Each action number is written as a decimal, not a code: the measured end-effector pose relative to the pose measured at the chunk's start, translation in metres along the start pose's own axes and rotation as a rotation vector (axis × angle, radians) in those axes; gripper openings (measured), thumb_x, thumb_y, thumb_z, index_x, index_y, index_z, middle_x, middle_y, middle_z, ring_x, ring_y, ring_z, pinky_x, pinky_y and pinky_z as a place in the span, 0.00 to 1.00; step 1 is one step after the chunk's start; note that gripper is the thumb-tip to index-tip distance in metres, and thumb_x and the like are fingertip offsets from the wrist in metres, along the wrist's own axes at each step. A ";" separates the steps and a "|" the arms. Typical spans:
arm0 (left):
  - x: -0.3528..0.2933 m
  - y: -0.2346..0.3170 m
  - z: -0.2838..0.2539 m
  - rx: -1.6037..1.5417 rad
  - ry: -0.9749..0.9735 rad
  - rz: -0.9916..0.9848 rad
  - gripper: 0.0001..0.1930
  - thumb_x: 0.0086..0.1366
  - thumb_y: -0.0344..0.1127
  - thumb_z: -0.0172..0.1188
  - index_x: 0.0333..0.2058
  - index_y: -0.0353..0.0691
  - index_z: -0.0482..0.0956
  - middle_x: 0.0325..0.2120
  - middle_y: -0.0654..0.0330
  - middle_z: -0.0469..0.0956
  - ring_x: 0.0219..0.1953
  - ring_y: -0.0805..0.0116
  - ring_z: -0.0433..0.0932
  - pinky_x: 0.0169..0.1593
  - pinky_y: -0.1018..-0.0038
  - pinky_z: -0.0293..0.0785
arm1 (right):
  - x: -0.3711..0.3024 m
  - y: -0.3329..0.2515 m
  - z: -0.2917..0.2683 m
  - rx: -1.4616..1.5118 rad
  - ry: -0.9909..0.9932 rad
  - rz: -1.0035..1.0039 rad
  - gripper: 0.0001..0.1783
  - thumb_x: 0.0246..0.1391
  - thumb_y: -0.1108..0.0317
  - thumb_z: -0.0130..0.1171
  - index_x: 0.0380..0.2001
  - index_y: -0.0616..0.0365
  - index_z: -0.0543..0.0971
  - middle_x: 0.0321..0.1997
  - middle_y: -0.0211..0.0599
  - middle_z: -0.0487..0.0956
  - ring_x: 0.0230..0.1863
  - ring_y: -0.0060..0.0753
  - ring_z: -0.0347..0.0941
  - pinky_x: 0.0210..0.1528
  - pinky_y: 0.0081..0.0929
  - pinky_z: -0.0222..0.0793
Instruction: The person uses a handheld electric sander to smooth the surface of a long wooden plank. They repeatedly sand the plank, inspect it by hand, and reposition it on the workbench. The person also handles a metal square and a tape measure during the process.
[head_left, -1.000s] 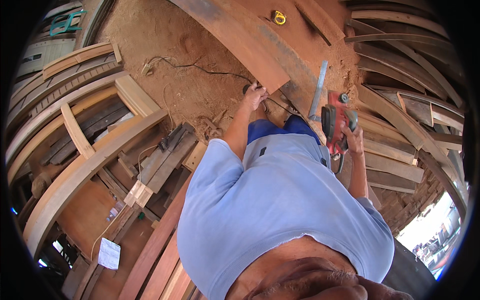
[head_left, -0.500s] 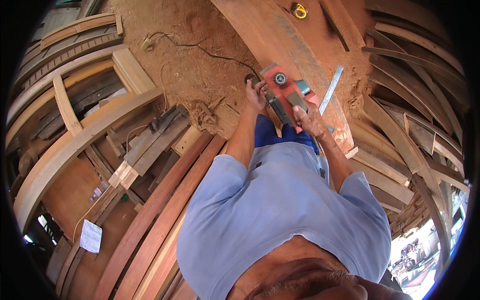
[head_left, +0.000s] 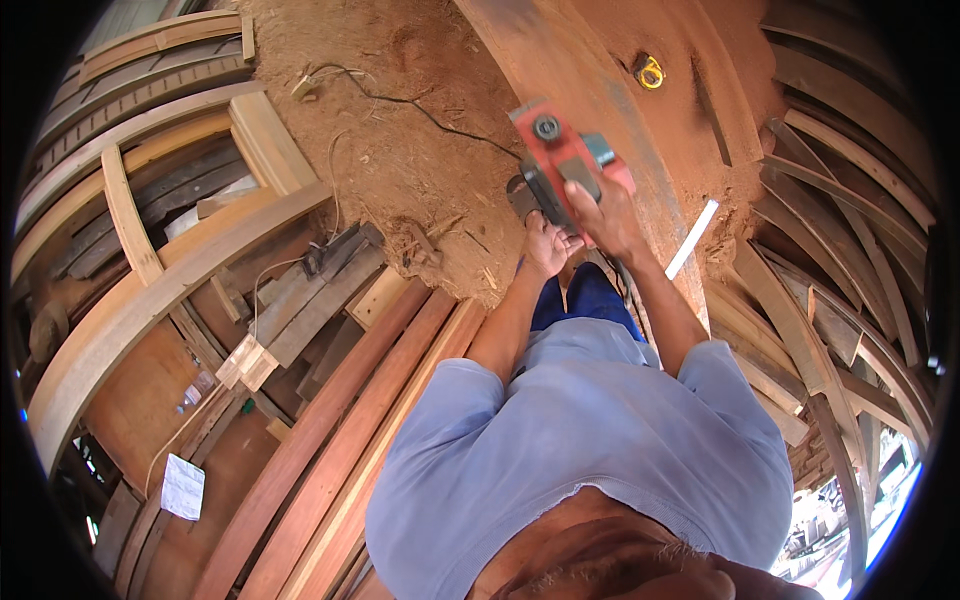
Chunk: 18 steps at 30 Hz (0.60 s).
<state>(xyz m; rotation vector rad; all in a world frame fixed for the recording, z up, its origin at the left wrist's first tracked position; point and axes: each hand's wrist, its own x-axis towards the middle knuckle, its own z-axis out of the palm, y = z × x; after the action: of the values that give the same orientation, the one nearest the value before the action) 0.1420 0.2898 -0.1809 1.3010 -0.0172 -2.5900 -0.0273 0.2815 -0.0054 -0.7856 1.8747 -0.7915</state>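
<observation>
A red electric hand planer with a round dark knob and a teal-green part on its side is held tilted in front of me, over the edge of a long reddish board. My right hand is wrapped around its dark handle, thumb on top. My left hand is turned palm up beside the planer's near end, its fingers apart and close to the underside; contact is hard to make out. A dark rounded piece shows beside the planer; whether it belongs to it is unclear. A black cord runs leftward.
A yellow tape measure and a pale straight strip lie to the right. Stacked reddish planks and a wooden frame fill the left side. Curved timbers crowd the right. Shavings cover the ground.
The planer has swung to a steeper angle, its near end lifted over my left hand. My left hand has moved from the planer's left side down to its near end and turned palm up.
</observation>
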 end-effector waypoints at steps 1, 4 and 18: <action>0.004 0.000 -0.008 0.006 0.020 -0.066 0.50 0.71 0.75 0.26 0.66 0.28 0.62 0.61 0.44 0.71 0.64 0.48 0.70 0.70 0.54 0.62 | 0.026 -0.013 0.004 -0.053 0.065 -0.050 0.33 0.64 0.40 0.52 0.49 0.63 0.78 0.33 0.53 0.81 0.38 0.50 0.80 0.44 0.43 0.73; 0.012 0.000 -0.021 -0.007 -0.004 -0.113 0.47 0.70 0.75 0.34 0.60 0.29 0.68 0.55 0.47 0.75 0.58 0.53 0.73 0.67 0.53 0.64 | 0.113 -0.065 0.009 -0.103 0.121 -0.159 0.31 0.65 0.40 0.50 0.42 0.61 0.80 0.25 0.42 0.79 0.31 0.41 0.78 0.39 0.40 0.71; 0.014 -0.001 -0.024 0.206 -0.037 -0.055 0.49 0.67 0.78 0.33 0.59 0.34 0.69 0.49 0.49 0.75 0.52 0.53 0.74 0.62 0.54 0.67 | 0.154 -0.042 -0.004 0.231 -0.176 -0.131 0.38 0.64 0.34 0.51 0.57 0.58 0.77 0.29 0.36 0.80 0.33 0.34 0.78 0.39 0.34 0.73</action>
<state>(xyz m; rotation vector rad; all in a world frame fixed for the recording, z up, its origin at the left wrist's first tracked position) 0.1524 0.2903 -0.2061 1.3378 -0.2643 -2.7179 -0.0799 0.1366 -0.0482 -0.8096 1.5560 -0.9691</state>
